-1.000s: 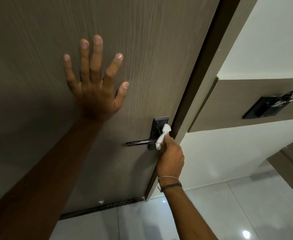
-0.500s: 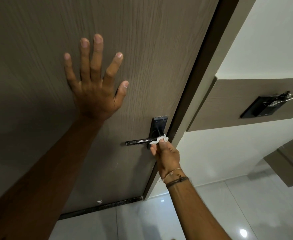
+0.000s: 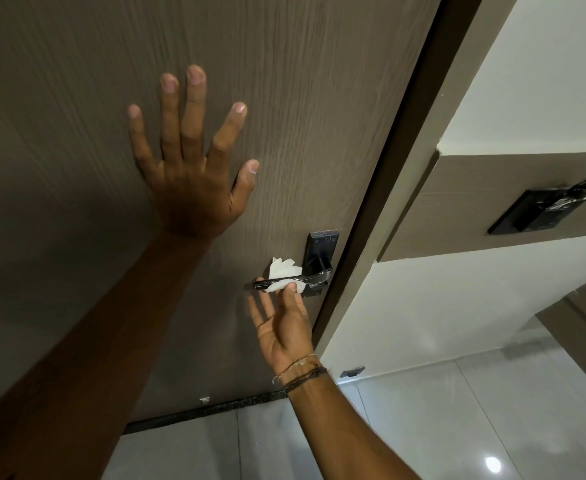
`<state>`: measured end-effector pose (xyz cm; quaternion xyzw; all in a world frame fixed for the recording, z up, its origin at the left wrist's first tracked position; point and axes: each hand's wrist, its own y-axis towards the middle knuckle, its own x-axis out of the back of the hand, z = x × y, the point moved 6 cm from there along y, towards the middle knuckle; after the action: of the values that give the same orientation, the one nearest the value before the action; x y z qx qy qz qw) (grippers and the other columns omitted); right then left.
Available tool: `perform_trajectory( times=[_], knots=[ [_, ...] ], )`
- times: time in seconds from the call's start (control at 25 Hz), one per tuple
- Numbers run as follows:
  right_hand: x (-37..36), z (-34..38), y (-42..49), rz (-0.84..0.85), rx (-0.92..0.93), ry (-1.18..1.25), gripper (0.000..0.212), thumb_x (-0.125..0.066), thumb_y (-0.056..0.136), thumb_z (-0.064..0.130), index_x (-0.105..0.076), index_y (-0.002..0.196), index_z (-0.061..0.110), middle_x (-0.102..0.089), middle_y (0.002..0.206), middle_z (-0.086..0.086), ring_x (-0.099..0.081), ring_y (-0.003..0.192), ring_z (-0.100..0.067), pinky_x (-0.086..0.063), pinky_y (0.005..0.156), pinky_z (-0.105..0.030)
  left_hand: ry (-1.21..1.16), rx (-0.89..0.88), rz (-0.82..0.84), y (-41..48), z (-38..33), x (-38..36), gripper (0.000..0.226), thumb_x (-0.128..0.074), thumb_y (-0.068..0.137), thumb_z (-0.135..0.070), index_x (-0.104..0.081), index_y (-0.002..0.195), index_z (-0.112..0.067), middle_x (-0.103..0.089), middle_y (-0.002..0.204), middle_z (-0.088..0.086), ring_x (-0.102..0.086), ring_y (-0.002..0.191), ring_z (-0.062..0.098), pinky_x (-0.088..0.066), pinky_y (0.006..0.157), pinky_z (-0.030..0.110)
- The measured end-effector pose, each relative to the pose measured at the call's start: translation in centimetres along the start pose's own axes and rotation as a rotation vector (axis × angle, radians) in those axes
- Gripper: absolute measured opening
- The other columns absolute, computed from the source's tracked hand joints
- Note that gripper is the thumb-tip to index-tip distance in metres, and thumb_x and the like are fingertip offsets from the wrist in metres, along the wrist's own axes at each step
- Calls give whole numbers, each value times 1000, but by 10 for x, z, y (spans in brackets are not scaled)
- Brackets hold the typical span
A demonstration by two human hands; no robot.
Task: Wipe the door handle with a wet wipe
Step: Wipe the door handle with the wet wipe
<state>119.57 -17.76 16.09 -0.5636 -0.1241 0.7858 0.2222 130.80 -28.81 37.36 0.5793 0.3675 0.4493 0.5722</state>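
Chrome on the dark lever door handle [image 3: 295, 281] shows along its bar, which runs level out from a black rectangular backplate [image 3: 320, 252] near the door's edge. A crumpled white wet wipe [image 3: 282, 271] is draped over the middle of that bar, bunched above it and folded under it. I see my right hand [image 3: 283, 327] just below the lever, palm turned up towards me, thumb pressing the wipe against the underside of the bar while the other fingers reach up behind the bar; so the hand is pinched on the wipe and the lever together rather than fully closed. Thin thread bracelets [image 3: 302, 370] circle that wrist. Up and to the left of it, well apart, my left hand [image 3: 191, 168] lies flat on the brown wood-grain door [image 3: 319, 98] with fingers spread wide, gripping nothing. To the right of the right hand runs the dark door frame [image 3: 399, 168], then a white wall [image 3: 527, 64] carrying a brown panel with a black switch plate [image 3: 541, 211]. Below both arms is glossy pale floor tile [image 3: 458, 427].
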Motion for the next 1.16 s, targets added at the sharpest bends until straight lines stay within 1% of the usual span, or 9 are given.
perform_trajectory(
  times=[0.16, 0.24, 0.32, 0.44, 0.6, 0.68, 0.88, 1.04, 1.16],
  knots=[
    [3, 19, 3, -41, 70, 41, 38, -51, 106, 17, -56, 143, 11, -65, 138, -17, -59, 130, -34, -52, 98, -51, 0, -1, 7, 1, -2, 3, 66, -56, 101, -55, -43, 161, -30, -43, 165, 18, -35, 157, 39, -7, 136, 55],
    [-4, 8, 4, -44, 67, 57, 39, -49, 106, 20, -55, 144, 14, -66, 138, -15, -58, 132, -33, -52, 98, -50, -17, -6, 16, 1, -4, 2, 65, -58, 101, -54, -44, 159, -29, -47, 163, 20, -38, 154, 41, -15, 134, 59],
    [-10, -18, 1, 1, 31, 4, 36, -48, 106, 22, -57, 141, 18, -71, 131, -10, -62, 126, -29, -50, 100, -51, -21, -3, 29, 2, -4, 3, 65, -59, 100, -54, -45, 158, -28, -48, 162, 21, -39, 153, 42, -24, 129, 64],
    [-13, -34, -5, 74, 0, -65, 32, -46, 107, 20, -61, 135, 16, -77, 119, -8, -73, 110, -22, -51, 100, -47, -33, 12, 42, 2, -1, 3, 65, -60, 101, -54, -44, 158, -29, -45, 163, 19, -37, 154, 42, -17, 133, 61],
    [-3, -11, 4, 3, 37, -5, 35, -51, 105, 15, -58, 139, 11, -70, 131, -15, -66, 120, -31, -49, 103, -52, -17, -3, 72, 2, -4, 4, 63, -58, 101, -53, -47, 157, -27, -51, 161, 23, -40, 153, 43, -29, 125, 69],
    [-6, -15, 5, 19, 35, 30, 36, -51, 105, 18, -58, 140, 13, -67, 136, -16, -62, 126, -34, -50, 103, -52, -17, -7, 77, 2, -3, 2, 63, -58, 101, -54, -47, 157, -27, -50, 161, 22, -39, 152, 43, -28, 126, 68],
    [-15, -34, -3, 127, 25, -115, 29, -46, 107, 19, -66, 126, 12, -78, 116, -10, -77, 96, -19, -63, 82, -33, -7, -11, 48, 1, -1, 2, 68, -54, 102, -55, -40, 163, -31, -41, 167, 18, -32, 159, 39, -5, 136, 56],
    [-17, -32, -5, 95, 28, -364, 28, -51, 106, 23, -72, 117, 10, -79, 101, -6, -77, 84, -12, -61, 76, -26, 0, -13, 105, 3, -2, 4, 69, -41, 105, -57, -28, 168, -33, -27, 175, 12, -10, 170, 28, 0, 138, 55],
    [-15, -34, -15, 77, -10, -553, 41, -55, 103, 32, -70, 126, 1, -72, 82, 1, -70, 70, -6, -57, 76, -26, -38, -26, 239, 8, -3, 9, 68, -41, 110, -58, -22, 170, -34, -18, 177, 12, 0, 171, 27, -3, 135, 62]
  ],
)
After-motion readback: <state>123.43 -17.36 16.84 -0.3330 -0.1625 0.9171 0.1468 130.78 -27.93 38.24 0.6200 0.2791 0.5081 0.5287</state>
